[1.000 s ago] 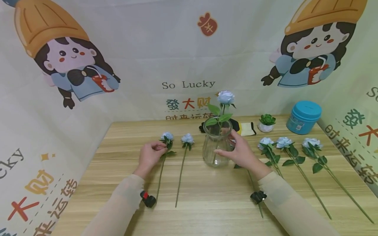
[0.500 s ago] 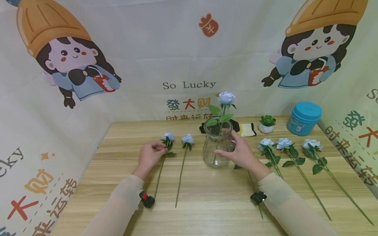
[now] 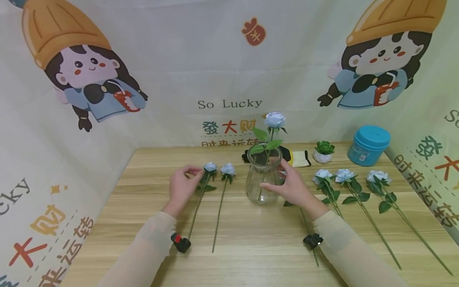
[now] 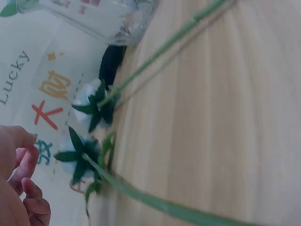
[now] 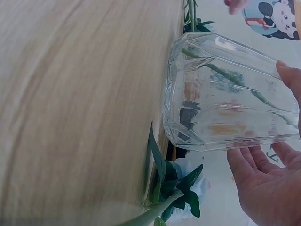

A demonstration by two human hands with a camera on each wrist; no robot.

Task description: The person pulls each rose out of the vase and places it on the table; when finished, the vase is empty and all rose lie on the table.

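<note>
My right hand (image 3: 295, 189) grips a clear glass vase (image 3: 255, 187) standing upright on the table, thumb and fingers on opposite sides of its wall (image 5: 221, 108). One pale blue rose (image 3: 275, 119) with green leaves stands in the vase. My left hand (image 3: 183, 186) is beside the head of the leftmost rose (image 3: 210, 167). In the left wrist view its loosely bent fingers (image 4: 28, 157) appear apart from that bloom and hold nothing. A second rose (image 3: 227, 169) lies just right of it. Another rose's stem (image 3: 309, 231) runs below my right hand, its bloom mostly hidden in the head view.
Three roses (image 3: 345, 175) lie on the table (image 3: 244, 263) at the right. Along the back are a black, yellow and cream item (image 3: 300, 157) partly behind the vase, a small potted succulent (image 3: 324, 151) and a blue lidded tub (image 3: 369, 145). A printed cloth (image 3: 172, 79) hangs behind.
The leftmost rose's head has shifted right, towards the second rose. My left fingers, earlier on its upper stem, have come off it and up slightly. My right hand and the vase stay put.
</note>
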